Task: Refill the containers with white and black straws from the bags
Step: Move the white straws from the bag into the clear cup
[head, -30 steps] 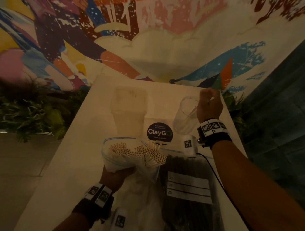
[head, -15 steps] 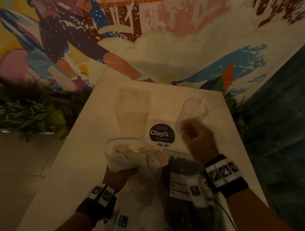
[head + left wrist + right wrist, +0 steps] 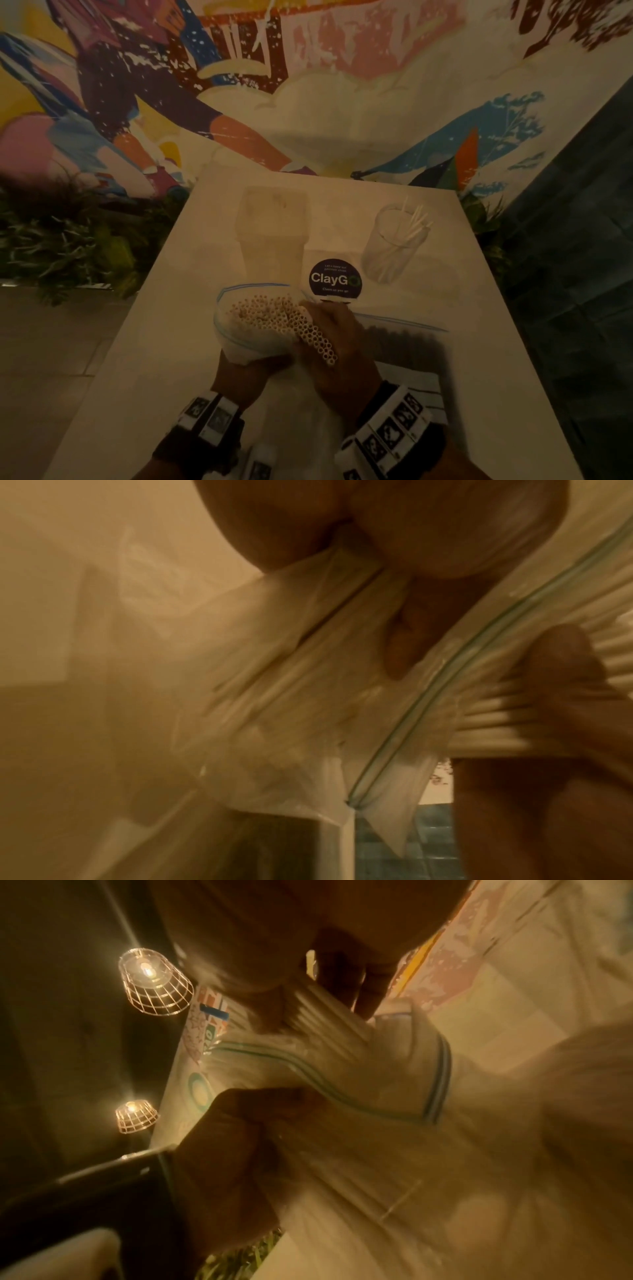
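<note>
My left hand [image 3: 251, 368] grips a clear zip bag [image 3: 233, 335] of white straws [image 3: 263, 311] from below, its mouth open upward. My right hand [image 3: 329, 339] grips a bunch of white straws [image 3: 317, 337] at the bag's right edge. The left wrist view shows the bag [image 3: 308, 696] and the gripped straws [image 3: 496, 718]; the right wrist view shows the straws [image 3: 329, 1020] between thumb and fingers. A clear glass [image 3: 394, 245] at the back right holds a few white straws. A frosted square container [image 3: 274, 233] stands back centre. The bag of black straws [image 3: 400, 346] lies partly hidden under my right arm.
A round dark ClayGo sticker [image 3: 335, 281] lies on the white table [image 3: 171, 342] between the containers. Plants [image 3: 68, 246] run along the table's left side and back right corner. A painted mural wall rises behind. Dark tiled floor lies on the right.
My right hand left the glass, dropping white straws into it, and came back to the bag, where it now grips a fresh bunch. The left hand kept holding the bag.
</note>
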A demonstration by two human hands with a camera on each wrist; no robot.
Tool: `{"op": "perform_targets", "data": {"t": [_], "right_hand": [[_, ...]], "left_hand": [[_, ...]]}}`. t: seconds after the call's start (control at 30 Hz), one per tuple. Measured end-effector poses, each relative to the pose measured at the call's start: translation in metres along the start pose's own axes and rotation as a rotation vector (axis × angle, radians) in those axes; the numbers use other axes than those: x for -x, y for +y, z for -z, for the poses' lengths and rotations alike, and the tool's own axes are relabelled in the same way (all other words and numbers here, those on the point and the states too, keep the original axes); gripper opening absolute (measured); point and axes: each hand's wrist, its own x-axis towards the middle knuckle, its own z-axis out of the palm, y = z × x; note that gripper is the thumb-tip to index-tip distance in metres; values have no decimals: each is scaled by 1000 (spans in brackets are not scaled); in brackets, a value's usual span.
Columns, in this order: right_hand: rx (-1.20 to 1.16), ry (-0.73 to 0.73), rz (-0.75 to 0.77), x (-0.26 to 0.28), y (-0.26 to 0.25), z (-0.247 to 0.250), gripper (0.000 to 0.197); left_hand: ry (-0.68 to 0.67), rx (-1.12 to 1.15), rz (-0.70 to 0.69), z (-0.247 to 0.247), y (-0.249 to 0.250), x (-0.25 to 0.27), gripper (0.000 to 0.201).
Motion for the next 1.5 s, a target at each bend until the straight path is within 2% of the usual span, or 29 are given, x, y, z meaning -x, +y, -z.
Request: {"op": "perform_targets", "data": {"t": [0.1,0.23,0.37,0.47,0.5,0.6,0.67,0.73,0.9,1.0,1.13,1.23,1.3,1.37,1.43,1.5], "right_hand": [[-42,47,-4,0,3,-1,51],[-246,73,-223,2,3,-3,29],[-215,127,-230,3,6,-9,34],[-150,119,-191,1,12,-12,48],[-119,101,-200,0,13,-13,52],[-65,35,-271,-4,19,-16,52],[-13,-31,-278,-10,18,-15,53],[-16,-46,-288,-13,13,-10,43],[-77,-10,-318,-14,6,-1,53],[-63,-47,-339,-14,5,2,59],[-122,-23,-416,-11,10,5,68],[-117,-85,-503,-12,17,2,80],[-115,-137,-499,-14,22,-1,84],[-115,-147,-480,-16,23,0,76],[-108,-80,-461,-16,17,5,62],[-123,-45,-428,-16,11,9,60]], "left_hand": [[16,-27,0,-1,1,2,74],[-40,-118,77,0,-12,4,92],[-77,-132,40,4,-8,2,90],[-64,-101,6,3,-1,-2,103],[-59,-114,8,3,-2,-3,101],[-27,-139,37,3,-8,-5,69],[-3,-125,60,5,-10,-6,61],[-6,-118,82,6,-10,-7,66],[-38,-155,68,6,-9,-8,92],[-35,-131,87,4,-8,-6,88],[-51,-146,84,4,-8,-5,84],[-38,-210,83,4,-10,-6,67],[-26,-194,70,5,-14,-7,63],[-22,-159,63,6,-17,-9,67],[-20,-131,65,8,-21,-10,72],[6,-84,91,8,-18,-9,66]]}}
